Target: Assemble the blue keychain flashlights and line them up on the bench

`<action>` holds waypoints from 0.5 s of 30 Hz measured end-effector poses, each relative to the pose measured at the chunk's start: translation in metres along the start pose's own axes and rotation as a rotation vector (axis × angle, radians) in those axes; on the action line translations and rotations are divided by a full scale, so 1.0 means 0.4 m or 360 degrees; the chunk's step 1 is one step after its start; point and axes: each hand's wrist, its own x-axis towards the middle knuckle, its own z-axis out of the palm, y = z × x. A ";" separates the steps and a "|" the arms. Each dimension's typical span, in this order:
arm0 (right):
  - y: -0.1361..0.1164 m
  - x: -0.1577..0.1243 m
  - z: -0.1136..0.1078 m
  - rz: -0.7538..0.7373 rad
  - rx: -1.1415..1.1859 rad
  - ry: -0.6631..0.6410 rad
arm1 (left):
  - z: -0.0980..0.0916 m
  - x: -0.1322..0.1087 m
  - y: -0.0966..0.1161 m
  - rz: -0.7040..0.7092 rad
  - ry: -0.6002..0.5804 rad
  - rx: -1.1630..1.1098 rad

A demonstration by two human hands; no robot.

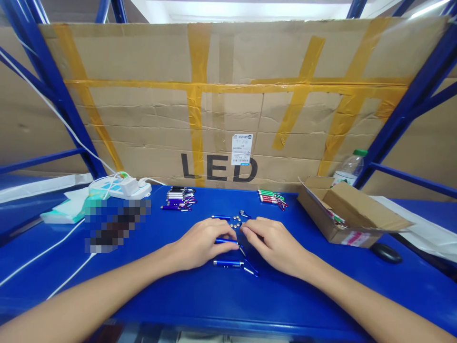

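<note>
The table (221, 305) is smooth, painted blue metal with a soft sheen, and the small torches (228, 263) on it look like glossy anodised metal, beside shiny silvery button cells (235, 220). The backboard (228, 100) and box (352, 209) are matt, creased cardboard, the board patched with glossy yellow tape (194, 85). The power strip (119, 187) and bottle (350, 167) are smooth plastic.

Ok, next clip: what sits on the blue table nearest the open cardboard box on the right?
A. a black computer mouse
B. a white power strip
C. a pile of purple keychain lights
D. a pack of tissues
A. The black computer mouse lies on the blue table just beside the front corner of the open cardboard box; the white power strip is far off to the left.
</note>
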 end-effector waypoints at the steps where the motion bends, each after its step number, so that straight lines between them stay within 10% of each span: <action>1: 0.002 0.000 0.001 0.0031 -0.0026 0.0003 | 0.000 -0.001 0.003 0.0023 -0.0031 -0.0015; 7: 0.031 -0.008 0.017 0.0029 -0.0100 -0.0107 | -0.003 -0.002 0.013 0.0029 -0.0155 0.0002; 15: 0.049 -0.025 0.040 -0.0068 -0.0157 -0.0278 | -0.008 0.002 -0.033 -0.0173 0.0142 0.0514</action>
